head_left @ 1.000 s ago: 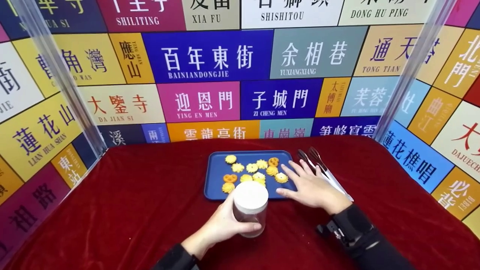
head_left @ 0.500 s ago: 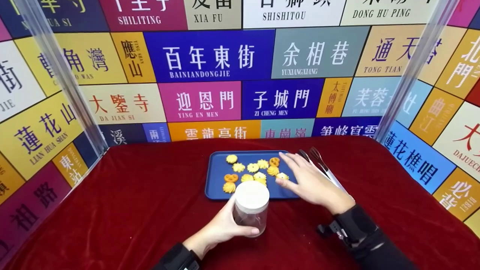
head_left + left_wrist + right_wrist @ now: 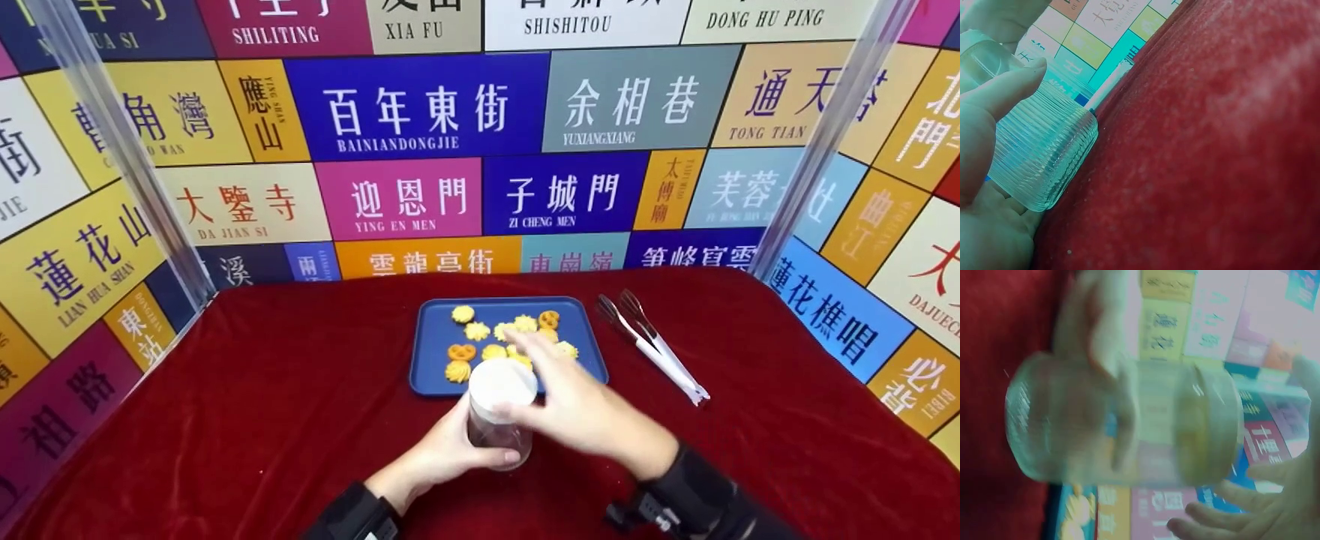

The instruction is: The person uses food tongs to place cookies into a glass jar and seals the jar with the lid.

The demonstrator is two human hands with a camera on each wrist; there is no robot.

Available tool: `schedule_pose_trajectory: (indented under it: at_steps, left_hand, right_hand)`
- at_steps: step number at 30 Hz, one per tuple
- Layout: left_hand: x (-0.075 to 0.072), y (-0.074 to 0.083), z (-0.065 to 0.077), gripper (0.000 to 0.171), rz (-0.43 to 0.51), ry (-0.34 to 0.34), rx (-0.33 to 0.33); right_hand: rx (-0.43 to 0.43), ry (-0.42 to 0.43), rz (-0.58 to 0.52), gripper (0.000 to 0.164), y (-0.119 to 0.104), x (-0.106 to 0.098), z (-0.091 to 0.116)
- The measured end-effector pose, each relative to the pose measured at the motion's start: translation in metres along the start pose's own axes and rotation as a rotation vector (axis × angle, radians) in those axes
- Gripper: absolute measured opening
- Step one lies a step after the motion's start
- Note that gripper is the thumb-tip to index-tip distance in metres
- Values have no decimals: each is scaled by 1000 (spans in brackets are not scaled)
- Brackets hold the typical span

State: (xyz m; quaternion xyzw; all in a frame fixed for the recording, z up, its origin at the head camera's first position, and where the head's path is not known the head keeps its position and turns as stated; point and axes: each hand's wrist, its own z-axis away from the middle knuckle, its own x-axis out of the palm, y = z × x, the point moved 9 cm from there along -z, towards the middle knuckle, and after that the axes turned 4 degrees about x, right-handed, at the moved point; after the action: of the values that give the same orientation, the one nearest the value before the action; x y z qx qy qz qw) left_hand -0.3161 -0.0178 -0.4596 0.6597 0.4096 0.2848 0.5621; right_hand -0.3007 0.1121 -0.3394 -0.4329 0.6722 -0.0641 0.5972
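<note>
A clear ribbed jar with a white lid stands on the red cloth in front of the tray. My left hand grips its side, thumb across the front; the left wrist view shows the fluted jar wall beside that thumb. Over the lid's right edge hovers my right hand, blurred, its fingers extended and spread. In the right wrist view the right hand is beside the jar's lid end, curled round nothing; whether it touches the lid I cannot tell. No contents are visible inside the jar.
A blue tray behind the jar bears several yellow cookies and pretzel-shaped ones, partly hidden by the right hand. White-handled tongs lie to its right. Sign-printed panels enclose the back and sides.
My right hand has moved left and nearer, from the tray's right side to above the jar's lid, uncovering the tongs and tray edge. My left hand and the jar stay in place.
</note>
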Motion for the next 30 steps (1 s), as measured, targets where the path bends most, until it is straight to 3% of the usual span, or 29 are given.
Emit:
schedule_pose_trajectory:
  at_steps: [3, 8, 11, 19, 30]
  left_hand:
    - [1, -1, 2, 106, 18, 1, 3]
    - [2, -1, 5, 110, 5, 15, 9]
    - [1, 0, 4, 113, -20, 29, 27]
    - [-1, 9, -8, 112, -60, 34, 63]
    - [0, 3, -1, 109, -60, 32, 34]
  right_hand:
    - [35, -13, 31, 101, 3, 19, 1]
    - [93, 22, -44, 100, 14, 35, -1]
    - [111, 62, -117, 99, 18, 36, -2]
    - [175, 167, -181, 93, 26, 26, -6]
    - [200, 137, -268, 90, 32, 37, -1]
